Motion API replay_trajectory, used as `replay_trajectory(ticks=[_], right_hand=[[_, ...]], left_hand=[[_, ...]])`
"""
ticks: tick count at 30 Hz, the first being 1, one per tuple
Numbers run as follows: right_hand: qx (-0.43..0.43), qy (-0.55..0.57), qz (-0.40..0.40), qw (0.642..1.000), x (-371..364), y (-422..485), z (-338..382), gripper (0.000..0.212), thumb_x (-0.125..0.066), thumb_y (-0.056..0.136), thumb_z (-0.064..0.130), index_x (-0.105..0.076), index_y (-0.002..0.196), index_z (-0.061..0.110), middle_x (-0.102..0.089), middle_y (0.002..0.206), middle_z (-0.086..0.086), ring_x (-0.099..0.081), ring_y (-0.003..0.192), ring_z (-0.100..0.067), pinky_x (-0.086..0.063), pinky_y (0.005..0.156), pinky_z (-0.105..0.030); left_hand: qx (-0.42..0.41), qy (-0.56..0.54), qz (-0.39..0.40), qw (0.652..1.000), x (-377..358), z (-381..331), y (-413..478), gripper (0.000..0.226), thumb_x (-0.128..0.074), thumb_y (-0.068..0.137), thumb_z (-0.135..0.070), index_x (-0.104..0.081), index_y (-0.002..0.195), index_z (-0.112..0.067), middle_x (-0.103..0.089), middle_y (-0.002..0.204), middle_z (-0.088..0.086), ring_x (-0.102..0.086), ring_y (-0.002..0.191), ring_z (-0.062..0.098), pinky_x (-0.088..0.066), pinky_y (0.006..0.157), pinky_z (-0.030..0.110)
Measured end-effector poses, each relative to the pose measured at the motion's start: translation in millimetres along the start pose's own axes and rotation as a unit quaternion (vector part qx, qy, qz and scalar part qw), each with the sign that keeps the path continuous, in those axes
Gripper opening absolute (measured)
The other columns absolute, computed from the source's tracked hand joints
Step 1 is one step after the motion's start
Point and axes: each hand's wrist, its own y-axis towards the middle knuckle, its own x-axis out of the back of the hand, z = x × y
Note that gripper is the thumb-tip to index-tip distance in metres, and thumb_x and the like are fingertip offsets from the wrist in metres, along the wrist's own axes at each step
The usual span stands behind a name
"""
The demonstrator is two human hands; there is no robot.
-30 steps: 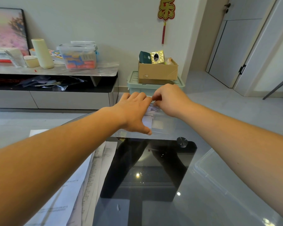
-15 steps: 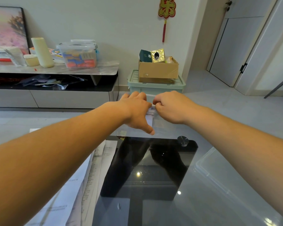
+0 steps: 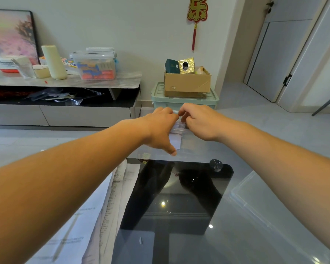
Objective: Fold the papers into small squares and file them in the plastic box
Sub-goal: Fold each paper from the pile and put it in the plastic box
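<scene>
At the far edge of the glass table stands a clear plastic box holding folded white paper upright. Both my hands are over the box. My left hand reaches in with its thumb spread wide and its fingers against the folded papers; the fingertips are hidden. Close beside it, my right hand has its fingers curled and pinches a folded paper at the top of the box. A stack of unfolded printed papers lies on the table at the left, partly under my left forearm.
The box's clear lid lies on the glass at the right. A round metal fitting sits in the table top. Beyond the table are a low cabinet with containers and a cardboard box on a green bin.
Both hands have stayed over the box. The right hand's fingers have shifted slightly, working at the folded paper next to the left hand.
</scene>
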Motion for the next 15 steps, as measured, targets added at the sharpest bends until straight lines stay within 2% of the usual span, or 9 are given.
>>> replay_trajectory(ticks=[4, 6, 8, 12, 15], right_hand=[[0.006, -0.031, -0.07, 0.997, 8.3, -12.5, 4.4, 0.029, -0.043, 0.097, 0.018, -0.059, 0.121, 0.02, -0.064, 0.119, -0.003, -0.057, 0.103, -0.022, -0.05, 0.087, -0.038], [0.018, -0.062, -0.109, 0.992, 13.9, -25.8, 10.7, 0.023, -0.045, 0.096, 0.021, -0.061, 0.113, 0.021, -0.065, 0.111, -0.001, -0.057, 0.097, -0.021, -0.052, 0.083, -0.04], [0.043, -0.072, -0.13, 0.988, 17.1, -44.5, 18.1, 0.018, -0.048, 0.096, 0.023, -0.062, 0.109, 0.021, -0.064, 0.105, 0.002, -0.056, 0.093, -0.019, -0.053, 0.081, -0.042], [0.087, -0.026, -0.095, 0.991, 11.0, -100.7, 42.8, 0.017, -0.052, 0.097, 0.026, -0.065, 0.108, 0.025, -0.061, 0.101, 0.013, -0.056, 0.091, -0.007, -0.055, 0.08, -0.035], [0.102, 0.041, -0.029, 0.994, -0.3, -146.2, 74.5, 0.014, -0.054, 0.097, 0.029, -0.067, 0.104, 0.029, -0.062, 0.097, 0.017, -0.056, 0.09, -0.004, -0.052, 0.082, -0.031]], left_hand=[[-0.01, -0.022, -0.041, 0.999, 14.8, -0.3, -16.5, 0.103, -0.082, 0.075, -0.053, -0.027, 0.156, -0.023, -0.03, 0.157, 0.002, -0.025, 0.145, 0.024, -0.028, 0.119, 0.043], [0.007, -0.071, -0.078, 0.994, 26.9, 1.7, -34.9, 0.094, -0.081, 0.077, -0.05, -0.033, 0.152, -0.023, -0.034, 0.156, 0.001, -0.029, 0.143, 0.022, -0.03, 0.118, 0.041], [0.032, -0.125, -0.117, 0.985, 37.8, 5.9, -60.5, 0.079, -0.079, 0.08, -0.048, -0.043, 0.145, -0.021, -0.044, 0.147, 0.001, -0.04, 0.135, 0.02, -0.037, 0.115, 0.039], [0.091, -0.187, -0.095, 0.973, 43.6, 12.9, -132.2, 0.047, -0.071, 0.089, -0.044, -0.055, 0.128, -0.023, -0.059, 0.126, -0.006, -0.058, 0.11, 0.009, -0.05, 0.096, 0.029], [0.129, -0.181, -0.075, 0.972, 36.6, 15.7, -192.7, 0.041, -0.066, 0.091, -0.047, -0.056, 0.125, -0.027, -0.062, 0.125, -0.006, -0.06, 0.107, 0.008, -0.052, 0.093, 0.028]])
